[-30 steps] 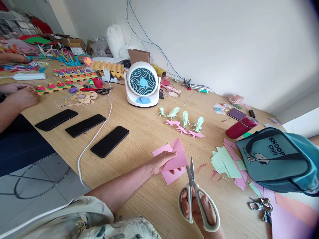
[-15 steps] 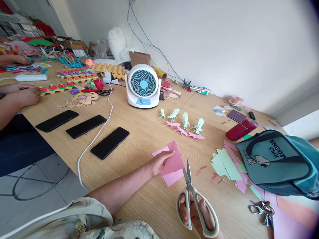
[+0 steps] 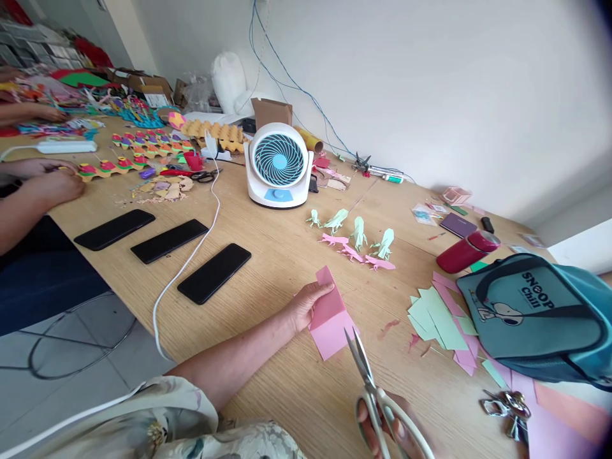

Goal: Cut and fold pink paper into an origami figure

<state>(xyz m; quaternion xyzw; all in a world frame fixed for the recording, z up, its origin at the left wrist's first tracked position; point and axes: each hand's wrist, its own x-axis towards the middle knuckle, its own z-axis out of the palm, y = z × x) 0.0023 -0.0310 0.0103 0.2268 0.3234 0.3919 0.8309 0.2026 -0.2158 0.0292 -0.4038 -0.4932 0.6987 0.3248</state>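
My left hand [image 3: 306, 305] pinches a folded pink paper [image 3: 327, 305] and holds it just above the wooden table [image 3: 282, 255]. Under it lies another pink sheet [image 3: 335, 335]. Low at the frame's bottom edge, my right hand [image 3: 387, 430] grips white-handled scissors [image 3: 377, 395]. Their blades stand slightly apart and their tips point up-left, close to the pink sheet's right corner.
Three black phones [image 3: 213, 272] and a white cable [image 3: 189, 258] lie to the left. A small fan [image 3: 278, 166] stands behind, with folded green and pink paper figures [image 3: 356, 239] beside it. Paper scraps [image 3: 440, 315], a red bottle [image 3: 466, 250] and a teal bag [image 3: 540, 315] are at the right. Another person's hands [image 3: 43, 182] work at the far left.
My left hand turned the pink paper and drew it closer. The scissors dropped lower in the frame, tilted left, and their blades parted a little.
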